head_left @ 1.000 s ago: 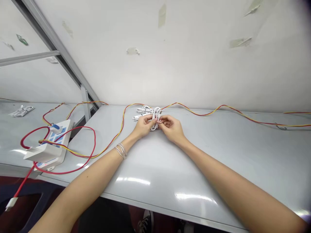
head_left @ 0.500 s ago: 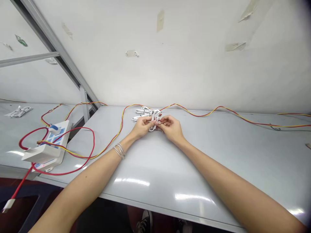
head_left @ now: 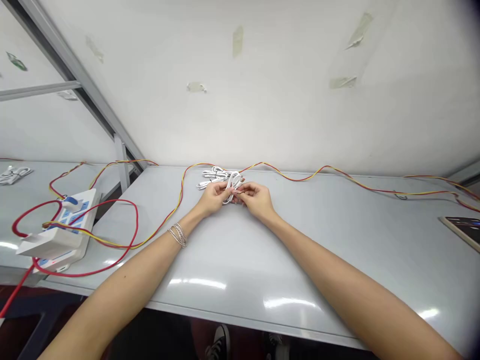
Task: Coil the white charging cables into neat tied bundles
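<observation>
Between my two hands is a coiled white cable [head_left: 233, 181], held just above the grey tabletop. My left hand [head_left: 213, 198] has its fingers closed round the coil's left side. On the other side, my right hand [head_left: 257, 199] pinches a thin dark tie [head_left: 239, 192] against the coil. The exact grip of the right fingertips is partly hidden. Just behind my left hand lie more bundled white cables [head_left: 215, 173], bound with dark ties.
A white power strip [head_left: 80, 215] with plugs and looped red cable [head_left: 135, 220] stands at left. Red-and-yellow wire [head_left: 318, 172] runs along the back wall. Another coiled white cable [head_left: 14, 174] lies far left. A dark-screened device [head_left: 465, 227] sits at the right edge.
The view has swung slightly right, bringing the dark-screened device into sight. Both hands stay together at the white coil, with only small finger movement.
</observation>
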Motion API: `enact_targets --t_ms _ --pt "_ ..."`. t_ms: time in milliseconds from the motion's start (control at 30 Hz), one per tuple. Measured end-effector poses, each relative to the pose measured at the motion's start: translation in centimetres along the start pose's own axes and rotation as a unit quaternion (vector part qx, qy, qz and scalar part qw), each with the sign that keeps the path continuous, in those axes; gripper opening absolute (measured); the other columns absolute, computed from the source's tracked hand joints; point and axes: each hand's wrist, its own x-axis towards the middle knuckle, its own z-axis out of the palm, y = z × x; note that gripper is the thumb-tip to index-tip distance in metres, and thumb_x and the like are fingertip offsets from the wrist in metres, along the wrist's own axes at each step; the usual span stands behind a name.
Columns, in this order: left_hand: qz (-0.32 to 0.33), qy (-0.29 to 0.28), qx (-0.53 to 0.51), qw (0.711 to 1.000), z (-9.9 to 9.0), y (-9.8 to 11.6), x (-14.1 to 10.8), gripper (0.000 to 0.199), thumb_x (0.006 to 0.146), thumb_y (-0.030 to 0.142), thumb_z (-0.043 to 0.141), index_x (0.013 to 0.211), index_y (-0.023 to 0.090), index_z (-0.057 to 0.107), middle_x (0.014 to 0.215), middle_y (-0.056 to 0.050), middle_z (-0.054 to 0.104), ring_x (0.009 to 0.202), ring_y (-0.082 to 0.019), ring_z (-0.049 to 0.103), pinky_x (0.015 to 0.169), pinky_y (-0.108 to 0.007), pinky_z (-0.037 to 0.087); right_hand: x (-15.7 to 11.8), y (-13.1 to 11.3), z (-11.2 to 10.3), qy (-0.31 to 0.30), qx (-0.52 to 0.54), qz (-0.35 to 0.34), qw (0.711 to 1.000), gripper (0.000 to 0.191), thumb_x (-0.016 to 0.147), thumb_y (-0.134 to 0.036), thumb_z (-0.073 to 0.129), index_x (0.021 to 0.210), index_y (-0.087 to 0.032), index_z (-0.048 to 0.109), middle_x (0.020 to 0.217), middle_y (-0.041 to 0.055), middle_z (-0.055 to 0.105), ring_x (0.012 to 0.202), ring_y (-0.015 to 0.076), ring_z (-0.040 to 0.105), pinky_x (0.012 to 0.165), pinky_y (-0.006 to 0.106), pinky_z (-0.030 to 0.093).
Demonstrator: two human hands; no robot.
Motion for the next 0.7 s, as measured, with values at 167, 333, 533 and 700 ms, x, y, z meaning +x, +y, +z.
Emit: enact_targets --t_ms 167,333,533,700 --pt "-0.014 0.016 -0.009 1.0 -0.19 -0.31 0.01 0.039 0.075 0.047 0.078 0.091 0.012 0.075 0.084 -0.01 0.075 0.077 -0.02 0.07 0.081 -0.038 0.056 0.17 0.01 -0.13 0.032 -0.004 -0.011 0.999 0.033 0.057 -0.044 0.084 0.074 -0.019 0.072 0.074 0.005 0.071 0.061 0.0184 0.066 0.057 0.032 0.055" --pt "-0.002 0.017 0.022 1.0 -0.15 -0.09 -0.04 0.037 0.076 0.047 0.077 0.087 0.012 0.076 0.081 -0.008 0.075 0.078 -0.021 0.069 0.079 -0.035 0.055 0.18 0.12 -0.26 0.019 -0.014 -0.023 0.999 0.028 0.062 -0.041 0.083 0.073 -0.017 0.072 0.07 0.005 0.069 0.061 0.0185 0.066 0.058 0.031 0.054" --pt "0.007 0.036 0.029 0.999 -0.29 -0.38 0.02 0.038 0.075 0.046 0.078 0.088 0.011 0.076 0.086 -0.009 0.075 0.079 -0.02 0.068 0.08 -0.035 0.055 0.3 0.46 -0.44 0.012 -0.016 -0.011 1.0 0.03 0.062 -0.042 0.083 0.073 -0.017 0.07 0.065 0.0051 0.069 0.061 0.019 0.065 0.051 0.029 0.048" --pt "0.002 0.025 0.017 1.0 -0.44 -0.79 0.03 0.038 0.077 0.047 0.076 0.093 0.012 0.076 0.087 -0.009 0.075 0.08 -0.021 0.068 0.082 -0.037 0.055 0.35 0.29 -0.51 0.001 -0.014 0.005 1.0 0.029 0.062 -0.042 0.083 0.072 -0.018 0.07 0.065 0.0041 0.069 0.057 0.0167 0.061 0.05 0.028 0.046"
